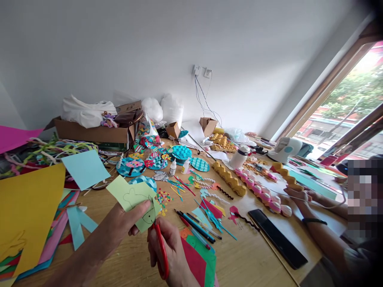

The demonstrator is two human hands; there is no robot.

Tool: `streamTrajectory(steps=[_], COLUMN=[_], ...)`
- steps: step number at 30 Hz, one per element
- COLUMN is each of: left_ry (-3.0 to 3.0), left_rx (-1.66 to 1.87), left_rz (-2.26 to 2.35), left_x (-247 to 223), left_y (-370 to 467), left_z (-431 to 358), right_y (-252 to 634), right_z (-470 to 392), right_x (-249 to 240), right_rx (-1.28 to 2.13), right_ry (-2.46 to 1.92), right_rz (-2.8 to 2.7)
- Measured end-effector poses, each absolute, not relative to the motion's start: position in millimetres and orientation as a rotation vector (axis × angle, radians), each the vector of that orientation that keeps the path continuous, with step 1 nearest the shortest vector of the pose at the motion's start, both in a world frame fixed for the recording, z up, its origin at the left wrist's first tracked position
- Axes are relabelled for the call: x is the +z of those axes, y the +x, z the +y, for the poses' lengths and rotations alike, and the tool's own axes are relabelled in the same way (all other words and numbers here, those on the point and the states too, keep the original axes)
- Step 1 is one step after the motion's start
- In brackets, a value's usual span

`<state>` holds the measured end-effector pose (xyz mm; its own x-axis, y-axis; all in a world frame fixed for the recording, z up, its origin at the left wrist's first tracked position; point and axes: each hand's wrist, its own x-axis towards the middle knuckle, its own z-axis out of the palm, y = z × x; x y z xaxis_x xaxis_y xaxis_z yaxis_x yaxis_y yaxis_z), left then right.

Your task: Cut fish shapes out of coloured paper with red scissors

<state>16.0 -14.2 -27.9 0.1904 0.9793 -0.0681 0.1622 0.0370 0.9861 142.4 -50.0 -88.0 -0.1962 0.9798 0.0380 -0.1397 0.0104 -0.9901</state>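
Note:
Between the thumb and fingers of my left hand [131, 218] is a sheet of pale green paper [131, 190], held up above the table. A fish outline with an eye is drawn on it in dark line. My right hand [170, 243] grips a pair of red-handled scissors [162, 251]. The blades meet the paper's lower right edge near the fish's head; how far they are parted I cannot make out. Just right of my right hand lie several pens [196, 227] on red and green paper [209, 263].
Coloured paper sheets [30, 207] cover the left side. Glue bottles [172, 167], blue fish-decorated discs [131, 166] and paper strips lie ahead. A black phone-like slab [278, 239] and a thin stick [277, 255] lie right. Another person's hands [299, 197] hold a yellow egg-carton strip [287, 175].

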Motion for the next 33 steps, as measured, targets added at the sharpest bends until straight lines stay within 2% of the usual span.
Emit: streamTrajectory(steps=[24,33], left_ry=[1.296,1.312], left_rx=[1.016,0.985], left_rz=[1.176,1.183], left_x=[-33.4,-27.5], left_y=[18.9,18.5], left_z=[-18.9,-16.1], right_y=[146.0,145.0], right_z=[-48.0,-47.4], right_x=[-98.7,-98.1], right_rx=[1.256,1.312], right_ry=[-1.006,-0.993], right_rz=[-1.338,-1.315])
